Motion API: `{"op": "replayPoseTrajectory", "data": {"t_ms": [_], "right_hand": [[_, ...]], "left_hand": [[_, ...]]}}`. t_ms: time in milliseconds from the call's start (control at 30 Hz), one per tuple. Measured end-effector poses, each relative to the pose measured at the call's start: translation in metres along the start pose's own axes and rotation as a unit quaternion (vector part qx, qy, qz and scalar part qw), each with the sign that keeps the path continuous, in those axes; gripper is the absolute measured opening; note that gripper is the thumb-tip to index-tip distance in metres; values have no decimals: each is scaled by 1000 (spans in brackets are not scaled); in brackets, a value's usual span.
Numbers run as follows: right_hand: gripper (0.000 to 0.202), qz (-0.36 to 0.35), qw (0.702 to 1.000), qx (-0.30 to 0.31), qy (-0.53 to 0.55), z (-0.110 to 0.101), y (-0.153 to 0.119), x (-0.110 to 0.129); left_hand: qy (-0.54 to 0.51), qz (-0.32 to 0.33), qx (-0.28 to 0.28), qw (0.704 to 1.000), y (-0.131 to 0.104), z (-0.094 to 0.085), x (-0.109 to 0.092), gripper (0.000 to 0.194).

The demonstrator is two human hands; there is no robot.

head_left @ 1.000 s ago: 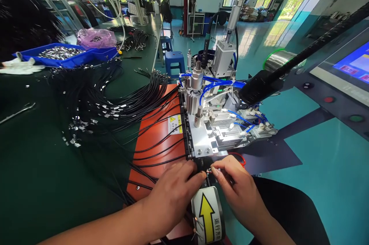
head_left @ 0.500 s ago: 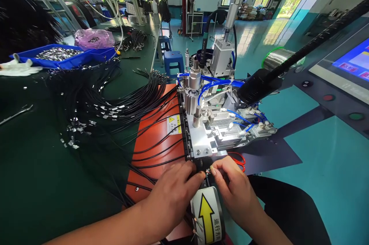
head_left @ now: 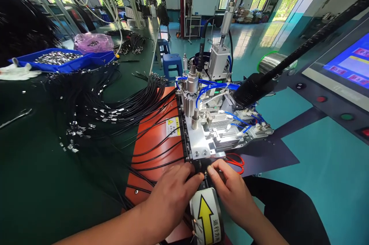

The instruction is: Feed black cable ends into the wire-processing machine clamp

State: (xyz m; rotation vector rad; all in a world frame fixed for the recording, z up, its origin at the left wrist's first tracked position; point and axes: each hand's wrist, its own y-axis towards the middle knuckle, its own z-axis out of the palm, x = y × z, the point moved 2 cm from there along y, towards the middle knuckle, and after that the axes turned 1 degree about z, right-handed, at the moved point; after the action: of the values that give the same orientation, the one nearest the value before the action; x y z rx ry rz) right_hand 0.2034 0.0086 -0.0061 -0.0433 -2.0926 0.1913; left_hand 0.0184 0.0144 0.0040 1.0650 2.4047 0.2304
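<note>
My left hand (head_left: 177,187) is closed at the near end of the machine's black rail, its thumb and fingers around something small that I cannot make out. Right beside it, my right hand (head_left: 227,181) pinches at the same spot, its fingertips hiding what they hold. Black cables (head_left: 158,145) run across the orange plate (head_left: 170,147) to the rail. Just beyond the hands stands the metal machine (head_left: 198,141) with blue air tubes. A label with a yellow arrow (head_left: 205,216) lies below, between the wrists.
Red-handled scissors (head_left: 236,163) lie right of the machine. A control panel (head_left: 331,99) with a screen is at the right. On the green table (head_left: 37,183) are cable bundles, a blue tray (head_left: 75,66) of metal parts and a pink bag (head_left: 93,43). A black hose crosses from the upper right.
The view has shifted slightly. My hands stay together at the rail, with my right fingertips a little lower and closer over the small part.
</note>
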Motion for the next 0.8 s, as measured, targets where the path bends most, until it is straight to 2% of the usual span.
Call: {"op": "replayPoseTrajectory", "data": {"t_ms": [167,333,600,700,800], "right_hand": [[30,-3,1000,-13,-5,6,0,-5],[33,-10,999,-28,-11,11,0,-5],[34,12,999,-43,-21,14,0,-4],[34,20,998,-48,-23,15,2,-5],[34,30,998,-48,-21,14,1,-5]], "left_hand": [[-19,-9,34,999,-1,-10,0,34],[28,23,20,999,2,-22,-5,25],[76,9,37,996,6,-22,-7,22],[90,-7,68,994,8,-22,-7,18],[84,-49,109,989,9,-25,-7,17]]}}
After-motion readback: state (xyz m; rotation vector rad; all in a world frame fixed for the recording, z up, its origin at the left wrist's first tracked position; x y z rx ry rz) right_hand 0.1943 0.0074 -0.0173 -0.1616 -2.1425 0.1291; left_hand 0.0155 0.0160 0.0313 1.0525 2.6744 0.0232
